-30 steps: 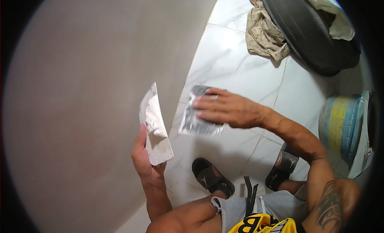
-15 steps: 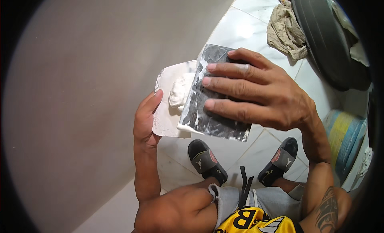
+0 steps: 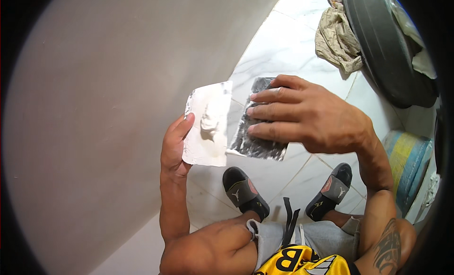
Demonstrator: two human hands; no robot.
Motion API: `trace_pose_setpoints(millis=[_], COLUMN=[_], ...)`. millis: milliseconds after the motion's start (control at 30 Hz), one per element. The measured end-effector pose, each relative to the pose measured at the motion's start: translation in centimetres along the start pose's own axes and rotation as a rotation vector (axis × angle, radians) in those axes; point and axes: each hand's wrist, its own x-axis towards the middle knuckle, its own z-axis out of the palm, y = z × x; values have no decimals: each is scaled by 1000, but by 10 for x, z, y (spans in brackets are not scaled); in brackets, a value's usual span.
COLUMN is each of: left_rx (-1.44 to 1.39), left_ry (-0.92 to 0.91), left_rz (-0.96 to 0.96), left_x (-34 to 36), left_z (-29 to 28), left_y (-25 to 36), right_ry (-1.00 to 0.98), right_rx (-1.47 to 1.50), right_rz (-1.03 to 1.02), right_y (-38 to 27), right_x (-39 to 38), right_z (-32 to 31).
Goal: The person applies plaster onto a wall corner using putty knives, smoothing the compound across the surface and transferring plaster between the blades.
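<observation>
My left hand (image 3: 176,145) grips a flat, pale board (image 3: 202,150) by its left side, thumb on top. On the board sits a lump of white putty (image 3: 208,122), with a thin smear of it around. My right hand (image 3: 302,115) holds a dark, flat putty blade (image 3: 260,145), its fingers spread across the upper face and the thumb hidden underneath. White putty streaks the blade and lines its left edge. A narrow gap separates the blade from the board's right edge.
A smooth grey wall (image 3: 94,109) fills the left side. Below lies a white marble-tiled floor (image 3: 265,43). At right are a black tub (image 3: 378,48), a crumpled beige cloth (image 3: 336,38) and a blue-yellow bucket (image 3: 404,161). My sandalled feet stand beneath the hands.
The blade has moved off the board to the right and tilted more. The putty lump looks smaller, and more of the board shows. My left hand has shifted slightly down.
</observation>
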Motion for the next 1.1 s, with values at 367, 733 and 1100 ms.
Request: trace_pose_setpoints(millis=[367,733,1100], left_rx=[-50,-80,-128], left_ry=[182,224,219], left_rz=[106,87,68], left_x=[-21,-31,-46], left_z=[-10,-22,-42], left_y=[-13,-23,-29], right_ry=[972,1097,1105], right_rx=[1304,145,-103], right_rz=[796,593,576], right_y=[99,132,147], right_x=[1,52,96], right_z=[90,135,158])
